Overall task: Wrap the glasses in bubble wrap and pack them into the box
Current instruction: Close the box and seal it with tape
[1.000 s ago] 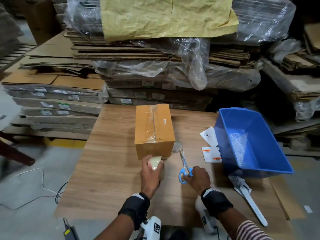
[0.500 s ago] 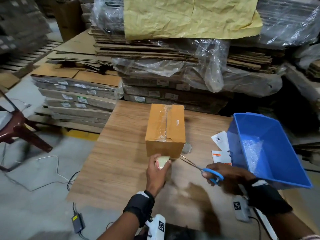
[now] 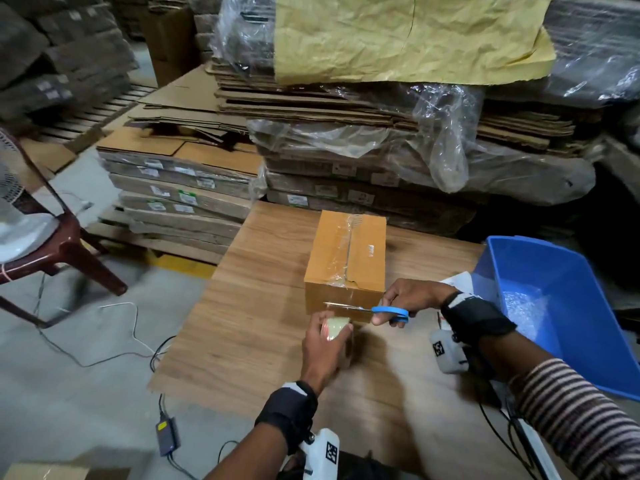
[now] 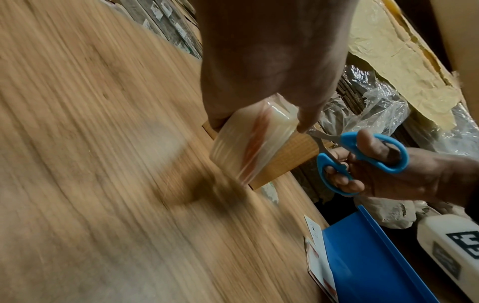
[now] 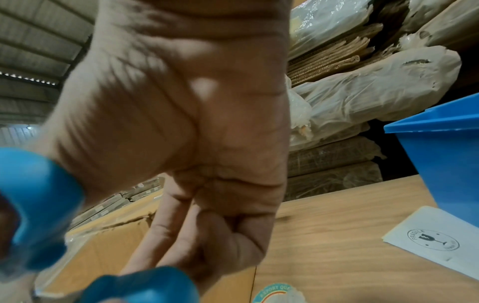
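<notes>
- Box [image 3: 346, 258] mid-table, flaps already taped shut; glasses not visible, presumably packed inside.
- Left hand [image 3: 320, 344] gripping tape roll [image 3: 335, 326] near box front.
- Right hand [image 3: 412, 297] gripping scissors [image 3: 377, 310], blades reaching tape strip; cutting is probably the last step.

1. Left of the left hand [image 3: 323, 344], bare worktop [image 3: 242, 323] runs out to its edge.
2. Just ahead of both hands, the taped box [image 3: 346, 258] blocks the way forward.
3. Right of the right hand [image 3: 412, 299], the blue bin [image 3: 554, 306] and paper cards [image 5: 435, 239] crowd in.
4. Beyond the box, stacked cardboard [image 3: 381, 161] walls off the back.
</notes>
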Motion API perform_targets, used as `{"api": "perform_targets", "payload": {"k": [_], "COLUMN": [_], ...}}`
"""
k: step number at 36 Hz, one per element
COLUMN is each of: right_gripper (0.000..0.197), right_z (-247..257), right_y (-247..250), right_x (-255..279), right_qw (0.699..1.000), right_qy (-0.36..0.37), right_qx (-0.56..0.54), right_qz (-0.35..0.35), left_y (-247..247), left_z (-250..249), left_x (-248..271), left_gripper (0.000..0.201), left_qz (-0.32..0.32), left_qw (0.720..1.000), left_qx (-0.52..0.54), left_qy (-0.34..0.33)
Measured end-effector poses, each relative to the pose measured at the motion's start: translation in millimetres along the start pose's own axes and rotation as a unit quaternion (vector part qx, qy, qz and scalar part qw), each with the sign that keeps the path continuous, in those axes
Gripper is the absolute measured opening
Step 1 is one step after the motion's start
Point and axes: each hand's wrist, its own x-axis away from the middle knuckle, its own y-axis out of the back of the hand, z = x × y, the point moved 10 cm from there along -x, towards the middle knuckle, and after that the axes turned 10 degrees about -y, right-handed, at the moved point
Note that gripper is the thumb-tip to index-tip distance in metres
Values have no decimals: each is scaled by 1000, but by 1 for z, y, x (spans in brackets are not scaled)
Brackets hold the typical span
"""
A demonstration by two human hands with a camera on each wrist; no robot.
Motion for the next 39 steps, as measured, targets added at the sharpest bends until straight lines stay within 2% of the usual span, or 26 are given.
{"api": "perform_targets", "payload": {"k": [9, 13, 16, 18, 21, 22, 24, 25, 27, 28, 30, 32, 35, 39], "right_gripper": [43, 38, 40, 40, 20, 13, 11, 11, 13, 17, 24, 10, 20, 16], "right_z": [11, 7, 1, -8, -33, -42, -59, -66, -65, -61, -61, -61, -84, -92], "right_y": [6, 6, -3, -13, -29, -32, -41, -46, -54, -59, -61, -64, -73, -72], "right_x": [6, 5, 3, 1, -7, -9, -11, -11, -10, -11, -6, -2, 2, 3], "right_qw": [997, 995, 997, 996, 990, 988, 984, 980, 962, 938, 900, 891, 925, 949], "right_qy": [66, 65, 33, -7, -61, -74, -105, -119, -98, -76, -90, -95, -145, -101], "right_qx": [-38, -33, 7, 46, 98, 104, 107, 122, 207, 285, 338, 318, 201, 37], "right_qz": [-34, -67, -75, -75, -81, -90, -99, -105, -150, -182, -259, -308, -290, -295], "left_y": [3, 4, 7, 9, 11, 13, 14, 15, 16, 16, 12, 7, -3, -19], "left_z": [5, 9, 14, 17, 25, 26, 29, 29, 28, 27, 26, 24, 23, 16], "left_x": [-3, -3, 2, 4, 6, 7, 8, 8, 8, 8, 9, 10, 12, 14], "left_gripper": [34, 35, 34, 24, 4, 3, 1, 1, 7, 11, 15, 17, 19, 18], "left_qz": [3, 11, 13, 21, 45, 53, 68, 76, 90, 99, 120, 141, 164, 194], "left_qw": [1000, 999, 998, 998, 996, 995, 994, 993, 992, 992, 990, 988, 984, 979], "left_qx": [-2, -16, -29, -33, -47, -55, -62, -64, -63, -59, -48, -43, -29, -13], "left_qy": [14, 34, 51, 53, 58, 62, 64, 63, 61, 58, 54, 53, 60, 64]}}
